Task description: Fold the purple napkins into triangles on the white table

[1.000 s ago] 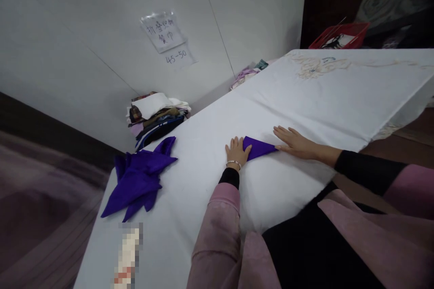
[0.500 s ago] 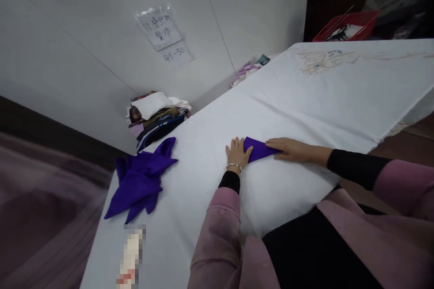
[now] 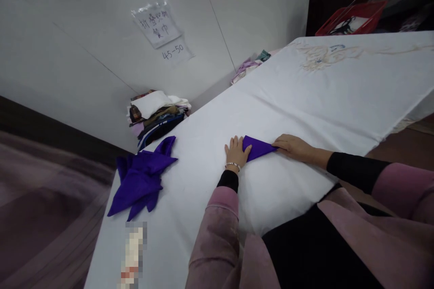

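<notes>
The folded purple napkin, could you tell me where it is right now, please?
In the head view the folded purple napkin lies on the white table, pinned between the left hand and the right hand.

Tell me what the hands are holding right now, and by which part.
Neither hand lifts anything. The left hand lies flat on one end of the folded purple cloth, and the right hand presses its pointed opposite end against the white table.

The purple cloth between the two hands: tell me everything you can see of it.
The purple cloth is a deep violet fabric with a slight sheen, folded into a small flat wedge that narrows to a point on the right. It lies flat on the white table cover, near the front edge. The left hand presses flat on its wide end; the right hand touches its pointed tip with the fingertips.
</notes>
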Demonstrator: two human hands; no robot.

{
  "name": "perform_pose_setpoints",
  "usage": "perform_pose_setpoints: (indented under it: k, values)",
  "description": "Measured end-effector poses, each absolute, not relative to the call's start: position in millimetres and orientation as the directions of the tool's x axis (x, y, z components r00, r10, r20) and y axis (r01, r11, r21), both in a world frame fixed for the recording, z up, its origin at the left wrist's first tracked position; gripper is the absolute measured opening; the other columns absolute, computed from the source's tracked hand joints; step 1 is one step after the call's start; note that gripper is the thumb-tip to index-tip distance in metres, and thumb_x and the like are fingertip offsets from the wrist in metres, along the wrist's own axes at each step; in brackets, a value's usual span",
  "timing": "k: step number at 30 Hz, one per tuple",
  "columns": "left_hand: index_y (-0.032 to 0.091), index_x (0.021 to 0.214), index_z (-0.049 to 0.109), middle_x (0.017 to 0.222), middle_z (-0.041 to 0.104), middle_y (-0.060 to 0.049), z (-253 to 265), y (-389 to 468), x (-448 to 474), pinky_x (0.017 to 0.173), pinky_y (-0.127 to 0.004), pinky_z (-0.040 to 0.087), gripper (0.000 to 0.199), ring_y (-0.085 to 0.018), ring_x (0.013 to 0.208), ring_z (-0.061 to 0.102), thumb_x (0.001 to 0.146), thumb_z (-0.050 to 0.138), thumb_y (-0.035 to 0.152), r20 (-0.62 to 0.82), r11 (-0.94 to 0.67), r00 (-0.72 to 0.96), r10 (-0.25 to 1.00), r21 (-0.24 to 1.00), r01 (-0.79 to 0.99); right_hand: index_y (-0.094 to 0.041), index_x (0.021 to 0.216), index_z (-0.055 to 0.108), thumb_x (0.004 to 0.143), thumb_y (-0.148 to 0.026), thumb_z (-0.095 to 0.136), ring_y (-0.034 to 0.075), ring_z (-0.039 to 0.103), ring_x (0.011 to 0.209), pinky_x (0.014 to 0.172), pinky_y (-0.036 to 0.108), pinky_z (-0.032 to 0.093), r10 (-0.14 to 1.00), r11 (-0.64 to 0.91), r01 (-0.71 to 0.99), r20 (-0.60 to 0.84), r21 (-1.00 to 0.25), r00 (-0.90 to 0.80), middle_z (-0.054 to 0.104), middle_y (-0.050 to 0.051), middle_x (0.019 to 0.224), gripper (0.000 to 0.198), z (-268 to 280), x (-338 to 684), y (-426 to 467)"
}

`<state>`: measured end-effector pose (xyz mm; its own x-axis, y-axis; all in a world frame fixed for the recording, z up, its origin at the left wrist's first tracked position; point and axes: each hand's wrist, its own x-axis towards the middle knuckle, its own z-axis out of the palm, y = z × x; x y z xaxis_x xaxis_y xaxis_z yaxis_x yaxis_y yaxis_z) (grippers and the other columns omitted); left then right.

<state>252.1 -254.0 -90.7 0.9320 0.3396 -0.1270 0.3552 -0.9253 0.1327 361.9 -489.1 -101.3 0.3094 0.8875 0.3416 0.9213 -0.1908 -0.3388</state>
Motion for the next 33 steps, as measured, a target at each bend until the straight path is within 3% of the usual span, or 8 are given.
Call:
perform_pose_setpoints:
  k: [7, 17, 22, 26, 29, 33]
  values:
    - [0.024, 0.147, 0.024, 0.157, 0.017, -0.006, -89.8, -254.8, 251.8, 0.115, -0.054, 0.010, 0.069, -0.024, 0.145, 0.009, 0.090, 0.014, 0.063, -0.121, -0.924, 0.933, 0.340, 0.144, 0.355, -0.017, 0.104, 0.066, 0.089, -0.018, 0.039, 0.022, 0.057, 0.083, 0.075, 0.036, 0.046, 0.895, -0.257, 0.935, 0.305, -0.244, 0.326, 0.063, 0.010, 0.089, 0.031, -103.9, 360.2, -488.5]
    - [0.025, 0.147, 0.022, 0.157, 0.017, -0.005, -89.1, -255.1, 251.4, 0.115, -0.053, 0.010, 0.068, -0.024, 0.145, 0.009, 0.091, 0.015, 0.062, -0.126, -0.927, 0.933, 0.336, 0.134, 0.351, -0.019, 0.097, 0.068, 0.086, -0.022, 0.041, 0.024, 0.057, 0.085, 0.074, 0.037, 0.048, 0.872, -0.338, 0.909, 0.282, -0.243, 0.400, 0.064, 0.011, 0.088, 0.029, -98.1, 355.1, -498.0]
    - [0.026, 0.147, 0.023, 0.157, 0.017, -0.005, -92.3, -254.0, 251.6, 0.115, -0.053, 0.009, 0.069, -0.025, 0.145, 0.009, 0.090, 0.016, 0.063, -0.112, -0.925, 0.935, 0.336, 0.149, 0.350, -0.019, 0.125, 0.058, 0.087, -0.025, 0.041, 0.028, 0.055, 0.108, 0.091, 0.046, 0.045, 0.822, -0.303, 0.888, 0.376, -0.345, 0.427, 0.062, 0.013, 0.116, 0.042, -99.5, 352.2, -511.0]
    - [0.024, 0.147, 0.025, 0.157, 0.018, -0.006, -92.7, -254.1, 251.9, 0.115, -0.054, 0.009, 0.069, -0.025, 0.144, 0.010, 0.090, 0.017, 0.062, -0.105, -0.925, 0.937, 0.333, 0.156, 0.347, -0.019, 0.142, 0.038, 0.091, -0.038, 0.040, 0.030, 0.034, 0.134, 0.107, 0.051, 0.031, 0.850, -0.229, 0.919, 0.394, -0.322, 0.350, 0.042, 0.014, 0.144, 0.055, -92.0, 329.5, -481.5]
    - [0.024, 0.147, 0.024, 0.157, 0.017, -0.006, -91.3, -254.2, 251.8, 0.115, -0.054, 0.010, 0.065, -0.024, 0.144, 0.010, 0.092, 0.019, 0.057, -0.108, -0.925, 0.935, 0.339, 0.144, 0.352, -0.016, 0.147, 0.027, 0.091, -0.051, 0.040, 0.031, 0.023, 0.139, 0.111, 0.054, 0.022, 0.891, -0.188, 0.941, 0.355, -0.282, 0.284, 0.030, 0.015, 0.151, 0.067, -90.9, 311.0, -438.6]
    - [0.026, 0.147, 0.024, 0.157, 0.017, -0.004, -92.5, -253.5, 251.4, 0.115, -0.053, 0.011, 0.059, -0.023, 0.144, 0.011, 0.093, 0.024, 0.047, -0.133, -0.925, 0.929, 0.345, 0.118, 0.360, -0.013, 0.149, 0.020, 0.088, -0.063, 0.036, 0.033, 0.022, 0.139, 0.110, 0.055, 0.023, 0.893, -0.205, 0.935, 0.336, -0.289, 0.299, 0.030, 0.018, 0.150, 0.081, -106.8, 306.1, -398.9]
